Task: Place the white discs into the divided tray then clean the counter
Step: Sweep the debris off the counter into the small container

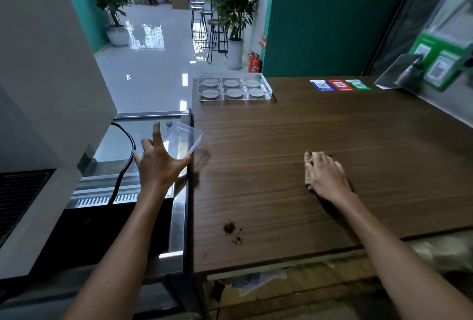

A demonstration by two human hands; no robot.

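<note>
A clear divided tray (267,86) sits at the far left corner of the wooden counter (294,135), with a white disc (210,93) in each of its compartments. My left hand (160,161) holds a clear plastic lid (185,137) with fingers spread, tilted just off the counter's left edge. My right hand (325,173) lies flat on the counter at mid right, fingers together, with dark crumbs at its fingertips. A small pile of brown crumbs (229,228) lies near the counter's front left.
Three coloured code stickers (340,85) lie at the back of the counter. A slanted stand with green code cards (440,63) rises at the right. Left of the counter is a glass-topped case (143,125) with a black cable (125,166). A teal wall stands behind.
</note>
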